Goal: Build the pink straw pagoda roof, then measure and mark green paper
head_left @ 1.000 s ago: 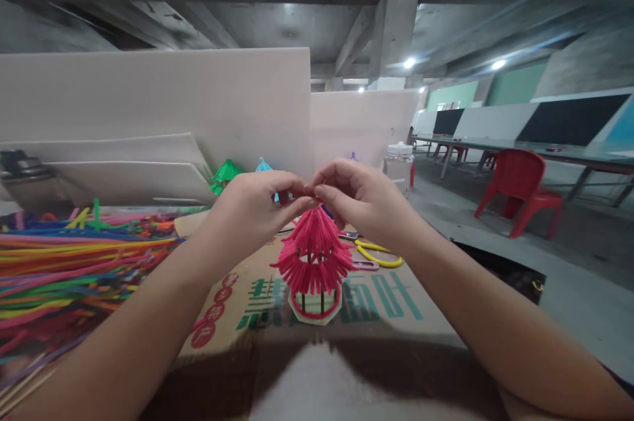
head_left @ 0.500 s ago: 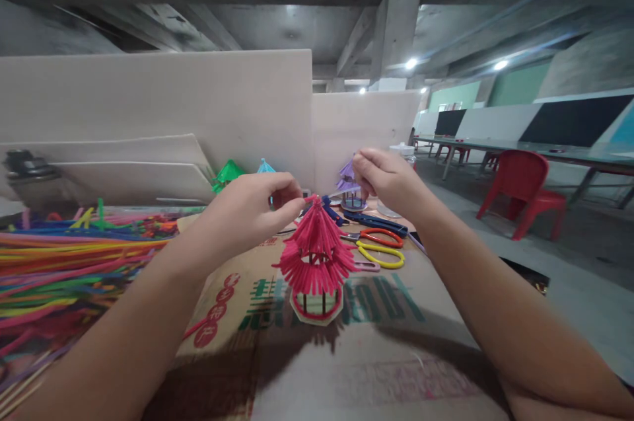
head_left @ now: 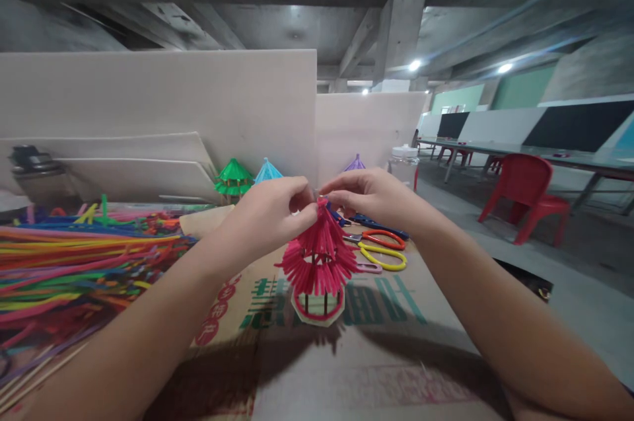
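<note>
1. I am viewing the bench through the head camera; both bare hands are meeting over the pink pavilion model (head_left: pixel 321 256).
2. Model position: it is standing upright on the printed cardboard (head_left: pixel 376 355), near the middle of the view, with two fringed roof tiers showing above an open, posted base.
3. Left hand (head_left: pixel 277 213): it is coming in from the left side of the peak, the forefinger and thumb arching towards each other with only a narrow space between their tips. The thumb is lying against the upper roof's left side, by my reading; I cannot tell whether the tips are gripping anything.
4. Right hand (head_left: pixel 374 199): it is sitting at the peak's right side, the forefinger reaching over the top and the thumb lying just below it. The gap is looking narrow; whether a strand is being held I cannot tell, the tips being small and crowded here.
5. Right of the model, an orange handle loop (head_left: pixel 386 231) and a yellow handle loop (head_left: pixel 389 268) are lying on the cardboard.
6. Behind the hands, a green model (head_left: pixel 235 173), a light blue model (head_left: pixel 267 170) and a purple model (head_left: pixel 357 162) are standing, partly hidden.
7. Coloured fuzzy stems (head_left: pixel 89 256) are spreading across the left side, beside the left forearm.
</note>
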{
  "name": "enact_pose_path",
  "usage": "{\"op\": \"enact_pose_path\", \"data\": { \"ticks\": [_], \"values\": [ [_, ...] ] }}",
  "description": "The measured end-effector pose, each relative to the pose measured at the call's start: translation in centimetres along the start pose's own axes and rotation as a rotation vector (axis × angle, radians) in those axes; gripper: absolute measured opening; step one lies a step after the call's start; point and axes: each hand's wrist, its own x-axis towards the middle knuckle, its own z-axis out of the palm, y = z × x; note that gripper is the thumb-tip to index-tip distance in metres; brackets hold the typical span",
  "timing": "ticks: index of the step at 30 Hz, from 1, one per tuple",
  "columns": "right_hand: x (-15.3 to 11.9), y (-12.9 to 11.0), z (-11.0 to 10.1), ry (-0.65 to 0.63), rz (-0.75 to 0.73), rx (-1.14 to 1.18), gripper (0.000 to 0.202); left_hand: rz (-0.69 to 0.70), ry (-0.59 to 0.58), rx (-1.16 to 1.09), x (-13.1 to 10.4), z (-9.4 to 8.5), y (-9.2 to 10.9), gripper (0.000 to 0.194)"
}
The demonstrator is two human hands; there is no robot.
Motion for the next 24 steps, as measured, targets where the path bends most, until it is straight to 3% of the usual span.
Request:
{"op": "enact_pose_path", "data": {
  "ticks": [14,24],
  "values": [
    [0.4,0.0,1.1,0.031,0.087,0.042,0.015,-0.023,0.027,0.049,0.1,0.2,-0.4,0.018],
    [1.4,1.7,2.2,0.057,0.059,0.190,0.012,-0.055,0.023,0.019,0.5,0.2,-0.9,0.019]
  ]
}}
